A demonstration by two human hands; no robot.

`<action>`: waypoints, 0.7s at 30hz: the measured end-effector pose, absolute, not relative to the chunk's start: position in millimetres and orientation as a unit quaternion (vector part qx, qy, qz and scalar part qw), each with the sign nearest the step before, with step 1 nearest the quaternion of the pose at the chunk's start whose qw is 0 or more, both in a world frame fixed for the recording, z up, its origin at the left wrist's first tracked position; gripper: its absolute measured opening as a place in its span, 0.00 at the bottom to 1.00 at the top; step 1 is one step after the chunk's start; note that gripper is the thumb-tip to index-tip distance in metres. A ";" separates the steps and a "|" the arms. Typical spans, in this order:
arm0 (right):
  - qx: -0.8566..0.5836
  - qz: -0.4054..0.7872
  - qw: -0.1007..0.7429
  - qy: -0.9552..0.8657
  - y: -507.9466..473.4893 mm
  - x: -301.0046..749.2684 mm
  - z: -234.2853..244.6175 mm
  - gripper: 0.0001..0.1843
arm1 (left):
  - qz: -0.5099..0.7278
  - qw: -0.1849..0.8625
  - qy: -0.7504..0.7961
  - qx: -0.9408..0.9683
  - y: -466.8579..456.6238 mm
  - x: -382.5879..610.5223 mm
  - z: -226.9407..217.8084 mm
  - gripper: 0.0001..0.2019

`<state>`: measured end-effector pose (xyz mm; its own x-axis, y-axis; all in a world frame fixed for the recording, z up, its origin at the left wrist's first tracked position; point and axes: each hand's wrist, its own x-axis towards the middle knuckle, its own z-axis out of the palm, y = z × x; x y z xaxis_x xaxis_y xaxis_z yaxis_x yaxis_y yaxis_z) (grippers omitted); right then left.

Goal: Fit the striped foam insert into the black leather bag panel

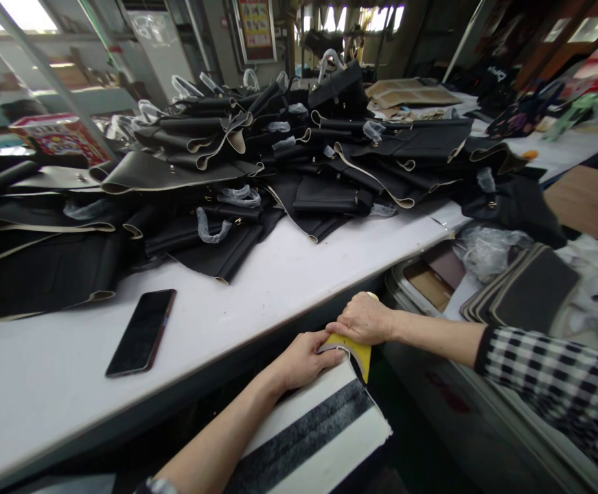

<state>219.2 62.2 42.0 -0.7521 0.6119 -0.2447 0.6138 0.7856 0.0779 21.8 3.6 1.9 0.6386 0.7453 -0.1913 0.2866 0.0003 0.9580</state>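
Yellow sheet point(356, 350) sits just past the white table's point(288, 274) front edge, on top of a white and grey striped panel point(319, 432); the left hand point(306, 357) pinches its curled grey edge, and the right hand point(363, 319) presses down on it with fingers closed; a bin point(427, 274) beside them holds brown pieces; a phone point(141, 331) lies on open table near a pile of black leather pieces point(257, 171).

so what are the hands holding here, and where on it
Both the left hand and right hand grip the curled top edge of a white panel with a grey stripe and yellow underside, just below the table edge.
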 end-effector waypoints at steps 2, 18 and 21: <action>0.334 -0.001 0.130 0.933 60.5 219.0 41.0 0.38 | 0.190 0.594 0.381 0.682 2.9 22.6 2.8 0.18; 0.388 -0.004 0.121 0.914 42.6 220.5 38.8 0.37 | 0.167 0.534 0.403 0.724 -0.5 26.5 5.9 0.17; 0.396 -0.002 0.126 0.910 41.0 219.8 39.6 0.37 | 0.162 0.523 0.410 0.730 -1.1 27.9 9.7 0.17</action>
<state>219.8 41.0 39.6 -0.6547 0.7198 -0.2308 0.7206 0.6865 0.0967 27.9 -1.1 9.7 0.6113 0.7677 -0.1923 0.4291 -0.1174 0.8956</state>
